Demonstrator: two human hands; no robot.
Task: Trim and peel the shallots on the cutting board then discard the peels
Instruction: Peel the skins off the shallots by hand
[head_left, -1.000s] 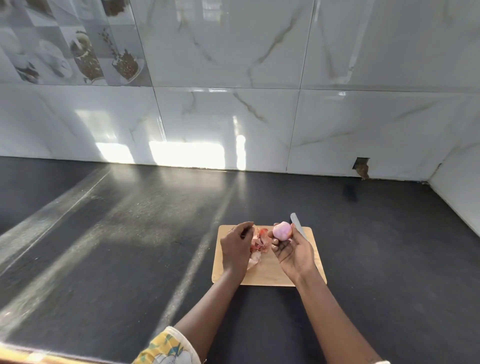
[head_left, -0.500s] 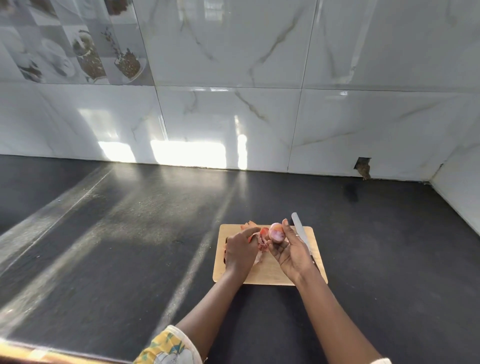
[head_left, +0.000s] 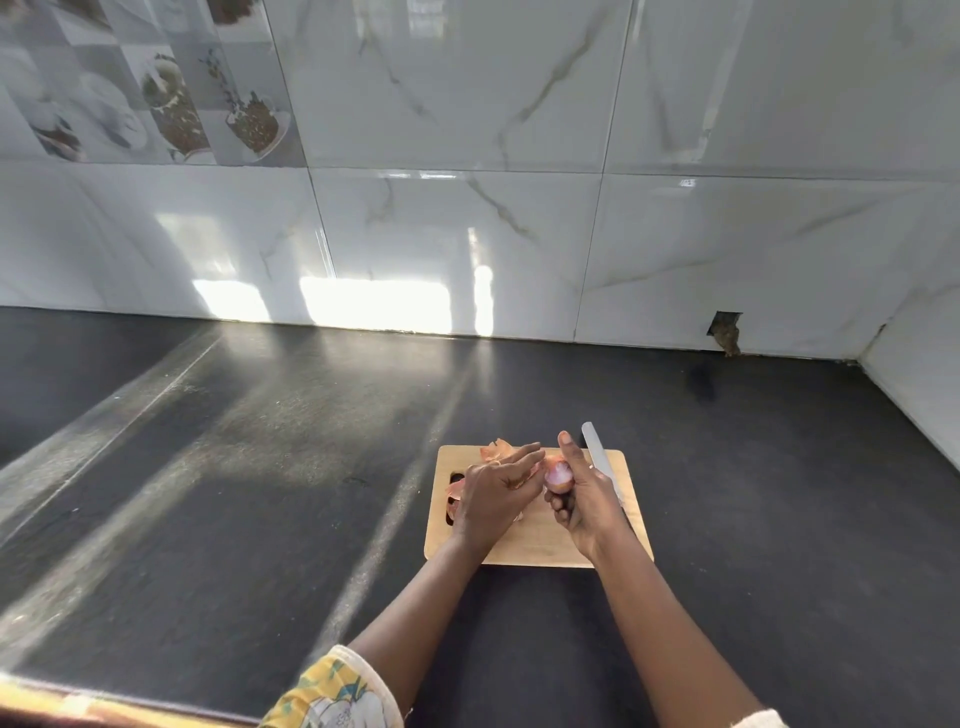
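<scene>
Left hand (head_left: 496, 493) has closed in on the shallot (head_left: 558, 475) | right hand (head_left: 589, 501) cups it above the cutting board (head_left: 545, 551), thumb upright, knife (head_left: 597, 454) tucked along the palm, blade pointing away, probably to keep the edge clear while peeling | left fingers stretched onto the skin, pinch unclear | peels (head_left: 496, 451) on board

Pale pink part-peeled shallot (head_left: 558, 475) held above wooden cutting board (head_left: 540, 543), orange peels (head_left: 493, 451) scattered on it
</scene>
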